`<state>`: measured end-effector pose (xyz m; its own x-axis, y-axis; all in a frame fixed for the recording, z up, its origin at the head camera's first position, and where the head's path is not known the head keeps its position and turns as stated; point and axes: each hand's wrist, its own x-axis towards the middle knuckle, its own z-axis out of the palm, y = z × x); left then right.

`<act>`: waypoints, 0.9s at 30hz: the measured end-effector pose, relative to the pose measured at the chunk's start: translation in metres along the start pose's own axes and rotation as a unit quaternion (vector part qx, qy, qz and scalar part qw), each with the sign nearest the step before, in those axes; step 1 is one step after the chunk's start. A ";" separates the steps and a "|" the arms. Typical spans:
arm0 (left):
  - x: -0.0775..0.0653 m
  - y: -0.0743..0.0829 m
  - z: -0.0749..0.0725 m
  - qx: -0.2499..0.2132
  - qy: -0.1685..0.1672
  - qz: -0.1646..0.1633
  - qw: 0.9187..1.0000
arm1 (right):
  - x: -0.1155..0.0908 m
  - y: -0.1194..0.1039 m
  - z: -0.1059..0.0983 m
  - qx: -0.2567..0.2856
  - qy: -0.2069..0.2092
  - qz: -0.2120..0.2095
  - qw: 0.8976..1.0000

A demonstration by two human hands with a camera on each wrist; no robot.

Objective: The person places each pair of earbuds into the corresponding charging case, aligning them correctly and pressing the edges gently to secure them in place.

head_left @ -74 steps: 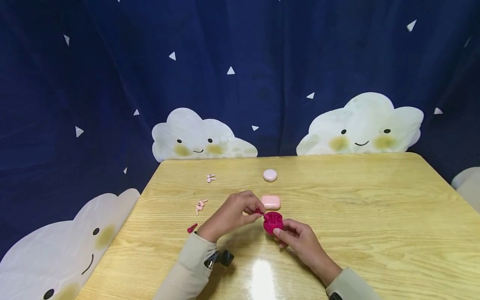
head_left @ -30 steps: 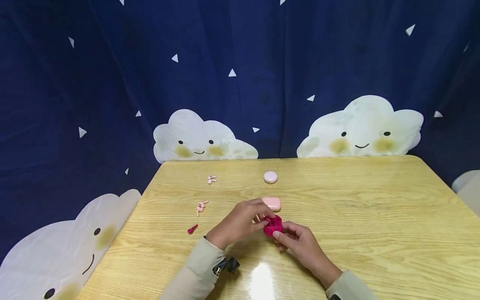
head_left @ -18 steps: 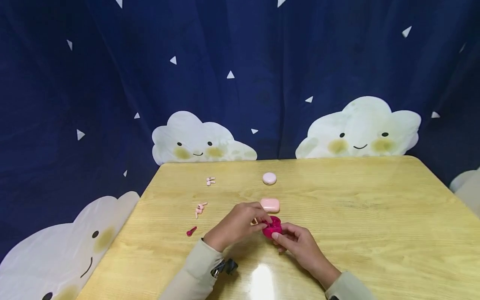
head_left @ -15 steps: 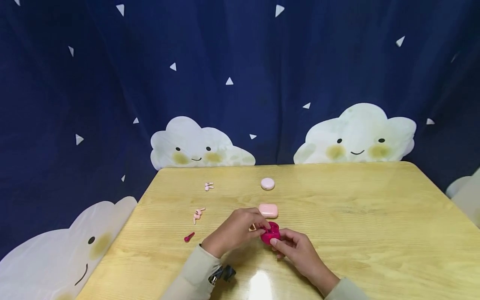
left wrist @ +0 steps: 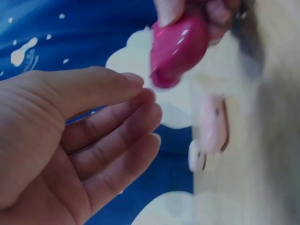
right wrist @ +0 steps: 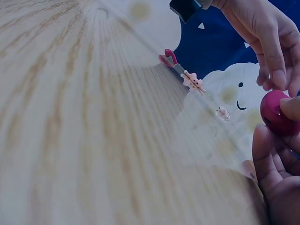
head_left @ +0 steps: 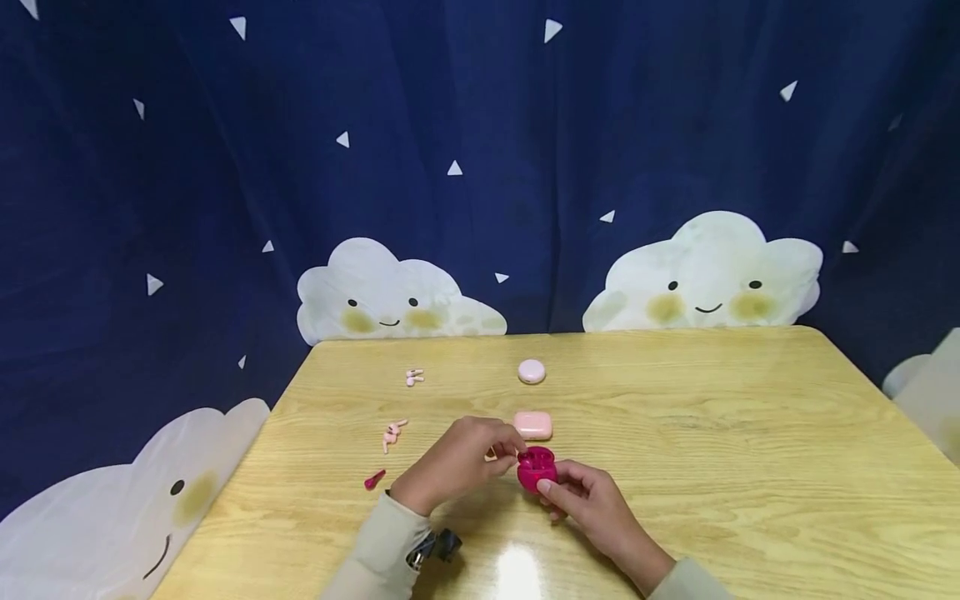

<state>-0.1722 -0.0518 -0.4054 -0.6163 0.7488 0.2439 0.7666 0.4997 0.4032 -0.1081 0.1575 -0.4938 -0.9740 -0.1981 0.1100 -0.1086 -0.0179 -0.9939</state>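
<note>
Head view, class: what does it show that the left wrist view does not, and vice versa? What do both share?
Head only: the loose magenta earbud, near pink earbuds and far pink earbuds.
Left wrist only: the palm side of the left hand.
Both: rectangular case, round case, table, and the right hand gripping the magenta case.

The magenta case [head_left: 530,480] looks glossy plastic, the table [head_left: 712,450] smooth wood, the curtain [head_left: 495,92] cloth.
</note>
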 end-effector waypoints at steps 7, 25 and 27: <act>-0.019 -0.025 -0.028 0.008 0.022 -0.051 0.998 | 0.002 -0.002 0.002 -0.011 0.014 0.021 1.000; -0.098 -0.075 -0.064 0.061 -0.063 -0.284 0.955 | 0.002 -0.003 0.000 -0.014 0.012 0.023 1.000; -0.103 -0.077 -0.061 0.063 -0.068 -0.313 0.945 | 0.002 -0.003 0.001 -0.013 0.006 0.019 1.000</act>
<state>-0.1782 -0.1940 -0.4076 -0.9343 0.3334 -0.1265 0.2794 0.9048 0.3213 -0.1099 0.1560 -0.4903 -0.9799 -0.1865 0.0715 -0.0757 0.0157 -0.9970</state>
